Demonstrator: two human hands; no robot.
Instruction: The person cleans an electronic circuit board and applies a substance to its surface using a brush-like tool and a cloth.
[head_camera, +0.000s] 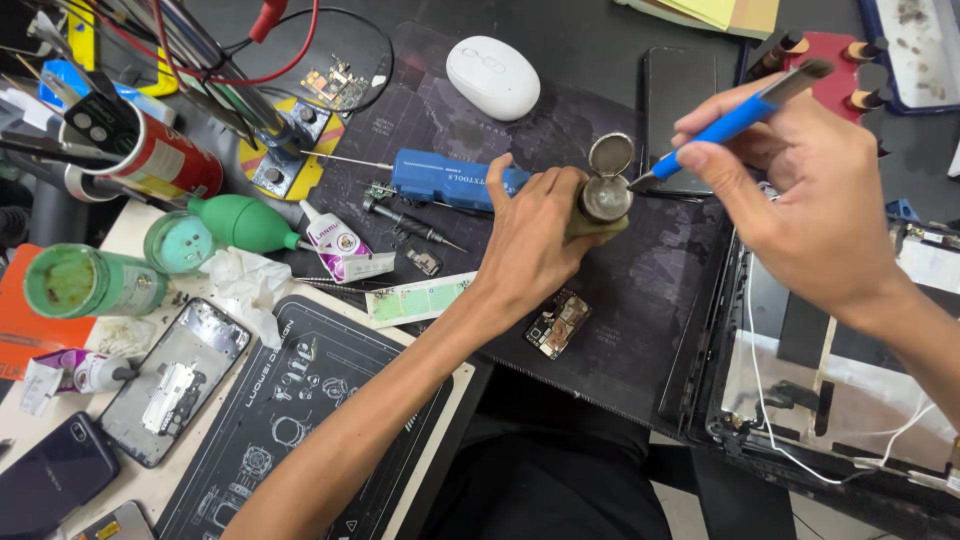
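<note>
My left hand (535, 240) grips a small olive-green pot (603, 205) standing on the dark work mat (650, 290); its round lid (611, 154) is flipped open and upright. My right hand (800, 190) holds a blue-handled tool (735, 118) like a pen, with its tip touching the pot's open mouth. A small circuit board (558, 325) lies on the mat just below my left wrist.
A blue tool body (450, 182), white mouse (492, 76), glue bottle (335, 240), green air blower (245, 222), green jars (85, 280) and opened phone frame (175, 380) lie left. A black phone (680, 95) sits behind the pot. An opened laptop lid (830, 380) is right.
</note>
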